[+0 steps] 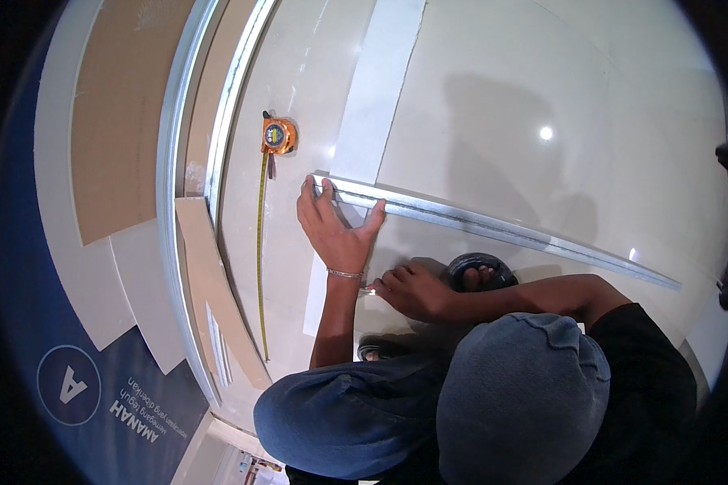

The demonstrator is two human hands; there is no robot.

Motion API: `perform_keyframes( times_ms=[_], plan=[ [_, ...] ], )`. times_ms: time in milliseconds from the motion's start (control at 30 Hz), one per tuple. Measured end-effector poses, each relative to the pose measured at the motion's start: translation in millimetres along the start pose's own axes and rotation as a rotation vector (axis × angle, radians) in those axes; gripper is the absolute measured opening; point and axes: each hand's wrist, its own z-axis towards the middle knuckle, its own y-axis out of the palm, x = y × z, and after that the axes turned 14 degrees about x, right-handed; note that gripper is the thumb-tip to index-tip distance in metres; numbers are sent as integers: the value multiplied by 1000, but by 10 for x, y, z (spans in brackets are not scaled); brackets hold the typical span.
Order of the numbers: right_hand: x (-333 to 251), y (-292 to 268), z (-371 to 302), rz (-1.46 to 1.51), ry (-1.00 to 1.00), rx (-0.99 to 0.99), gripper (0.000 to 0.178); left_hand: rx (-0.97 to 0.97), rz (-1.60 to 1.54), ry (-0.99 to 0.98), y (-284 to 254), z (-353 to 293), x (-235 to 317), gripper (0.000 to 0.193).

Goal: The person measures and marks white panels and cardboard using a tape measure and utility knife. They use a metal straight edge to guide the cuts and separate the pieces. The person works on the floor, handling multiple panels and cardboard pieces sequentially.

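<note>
A long silvery metal profile (461, 217) lies slantwise over a white board strip (372, 113) on the floor. My left hand (340, 238) presses on the profile's left end, fingertips over its far edge and thumb against it. Below, my right hand (416, 291) is closed, low over the strip's right edge. A small pale tip (367, 290) shows at its fingers; what it belongs to is hidden. To the left of my left hand rests an orange tape measure (279, 136), its yellow blade (260, 250) drawn out toward me.
Long metal channels (233, 105) and brown boards (125, 121) lie along the left side. A loose brown board piece (218, 291) leans across them. Under these spreads a dark blue printed banner (97, 404). My sandalled foot (479, 275) is beside my right hand, on glossy floor tiles (623, 105).
</note>
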Motion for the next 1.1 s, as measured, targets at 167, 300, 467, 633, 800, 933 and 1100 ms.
perform_keyframes(
  times_ms=[167, 300, 467, 633, 800, 933, 1100],
  plan=[
    [101, -618, -217, 200, 277, -232, 32, -36, -27, -58, -1, -8, -19, 89],
    [100, -1360, -188, 438, 569, 49, 29, -18, -36, -87, 46, -36, -39, 97],
    [393, -1625, 523, 387, 564, 293, 36, -12, -118, -139, 98, -67, -70, 109],
    [654, -1581, 1051, 258, 443, 252, 37, 17, -112, -95, 115, -86, -94, 111],
    [673, -1474, 1229, 152, 154, 236, 54, 12, -69, -68, 126, -107, -114, 113],
    [605, -1432, 1148, 40, 58, 181, 63, -9, -45, -69, 132, -113, -129, 112],
    [538, -1398, 1137, 4, -3, 236, 65, 41, -26, -32, 166, -116, -148, 107]
  ],
)
